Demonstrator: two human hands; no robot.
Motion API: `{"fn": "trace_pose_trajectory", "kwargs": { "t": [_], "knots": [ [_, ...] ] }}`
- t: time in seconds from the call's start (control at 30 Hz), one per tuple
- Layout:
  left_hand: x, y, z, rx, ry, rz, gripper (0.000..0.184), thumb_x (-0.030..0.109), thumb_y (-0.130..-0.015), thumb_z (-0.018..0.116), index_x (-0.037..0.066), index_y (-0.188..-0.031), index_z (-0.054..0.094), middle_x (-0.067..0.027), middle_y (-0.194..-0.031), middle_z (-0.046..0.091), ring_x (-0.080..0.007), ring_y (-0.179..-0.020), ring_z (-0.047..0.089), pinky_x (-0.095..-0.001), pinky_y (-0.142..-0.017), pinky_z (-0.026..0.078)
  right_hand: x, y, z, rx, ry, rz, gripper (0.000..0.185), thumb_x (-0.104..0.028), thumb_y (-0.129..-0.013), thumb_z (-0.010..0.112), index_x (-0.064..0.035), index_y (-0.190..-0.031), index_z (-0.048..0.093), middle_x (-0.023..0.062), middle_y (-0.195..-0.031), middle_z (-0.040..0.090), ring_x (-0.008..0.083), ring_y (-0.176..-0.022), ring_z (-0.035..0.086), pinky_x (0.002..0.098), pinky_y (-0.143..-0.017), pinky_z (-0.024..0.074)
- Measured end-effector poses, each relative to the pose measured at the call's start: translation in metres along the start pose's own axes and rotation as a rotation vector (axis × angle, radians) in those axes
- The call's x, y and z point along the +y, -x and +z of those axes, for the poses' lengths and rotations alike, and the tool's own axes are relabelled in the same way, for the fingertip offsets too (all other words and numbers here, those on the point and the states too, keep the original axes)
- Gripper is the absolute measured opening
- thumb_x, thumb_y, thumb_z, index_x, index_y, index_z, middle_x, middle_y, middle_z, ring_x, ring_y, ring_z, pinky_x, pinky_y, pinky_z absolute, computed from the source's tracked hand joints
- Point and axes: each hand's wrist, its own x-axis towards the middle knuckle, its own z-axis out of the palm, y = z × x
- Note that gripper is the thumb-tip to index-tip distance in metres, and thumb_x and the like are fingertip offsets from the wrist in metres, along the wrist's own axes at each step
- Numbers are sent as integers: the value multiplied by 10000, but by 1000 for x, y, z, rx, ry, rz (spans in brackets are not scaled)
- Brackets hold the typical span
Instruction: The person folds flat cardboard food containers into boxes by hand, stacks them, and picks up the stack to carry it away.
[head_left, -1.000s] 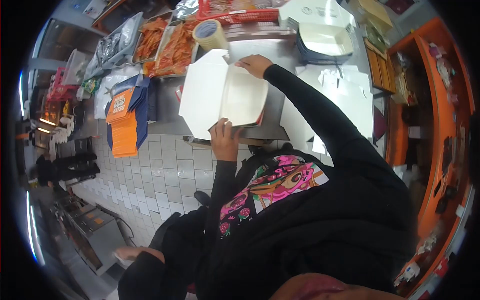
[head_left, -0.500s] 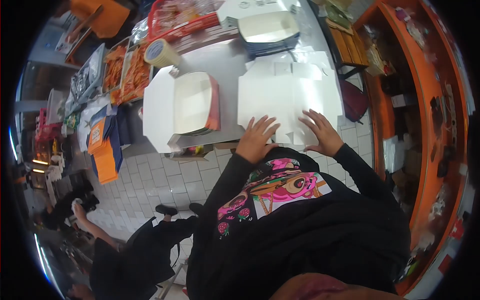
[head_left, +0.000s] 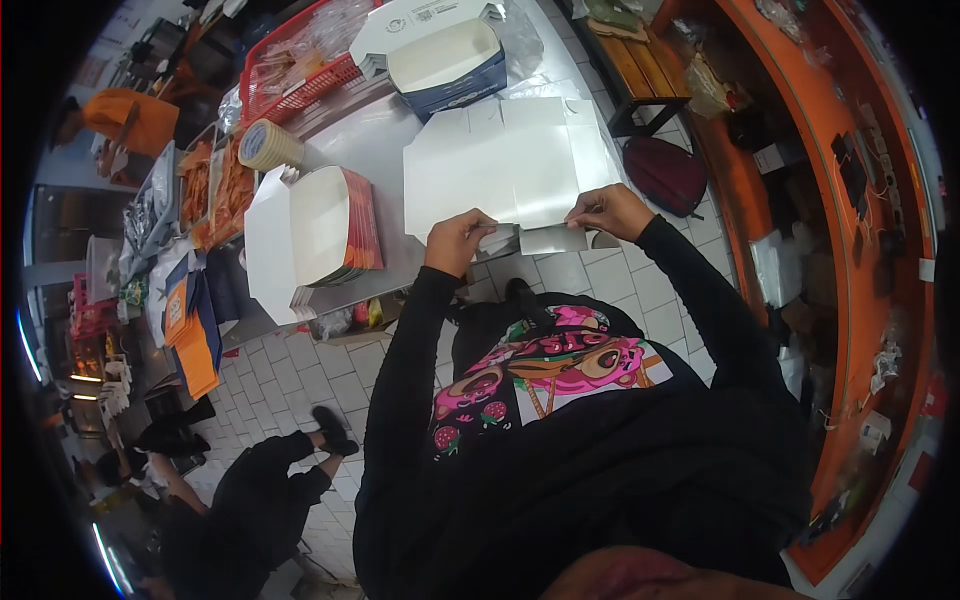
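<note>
A white cardboard box blank (head_left: 487, 160) lies unfolded at the near edge of the metal table, creased into panels and flaps. My left hand (head_left: 459, 242) pinches its near edge on the left. On the right, my right hand (head_left: 613, 212) grips the same edge between thumb and fingers. Between the hands, the near flaps stick out past the table edge and tilt down. To the left sits a stack of nested cardboard boxes (head_left: 328, 225) with orange-red sides. Behind the blank is another nested stack with blue sides (head_left: 455, 88).
A roll of tape (head_left: 270, 146) stands beside trays of orange-brown food (head_left: 217, 190). At the back is a red basket (head_left: 300, 75) of plastic-wrapped items. A wooden stool (head_left: 645, 75) and maroon bag (head_left: 664, 176) are right of the table. Another person (head_left: 260, 495) is at lower left.
My hands have gone from lying spread on the blank to pinching its near edge. The near flaps now bend downward. The view has shifted, so the table items appear further left.
</note>
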Motion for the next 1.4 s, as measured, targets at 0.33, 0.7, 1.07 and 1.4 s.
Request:
{"fn": "trace_pose_trajectory", "kwargs": {
  "t": [0.33,0.7,1.07,1.4],
  "knots": [
    [15,9,-8,220,30,146,191,176,-811,752,71,-908,625,-47,-929,685,-218,-934,647,-498,-1169,191,-55,-18,-7,506,108,-51,247,-278,-922,649,-37,-938,595,124,-743,633,245,-633,614,315,-624,483],
    [143,53,-54,507,31,258,152,149,-795,744,54,-832,631,-43,-838,560,-217,-863,571,-491,-1103,252,-163,13,-35,392,310,-427,175,-250,-912,635,-85,-896,579,103,-671,616,296,-596,615,389,-551,465],
    [143,67,-67,278,205,220,131,95,-809,737,20,-812,629,-22,-869,644,-116,-757,604,-374,-991,412,-208,27,-63,345,343,-484,291,-351,-901,628,-116,-1073,623,72,-947,695,224,-862,685,337,-708,518],
    [119,72,-61,44,761,48,319,86,-848,737,57,-1051,492,20,-796,586,-47,-762,525,-206,-705,412,-190,26,-27,516,-431,-392,179,-127,-855,726,-27,-938,602,26,-889,603,91,-821,576,231,-712,442]
  ]
}}
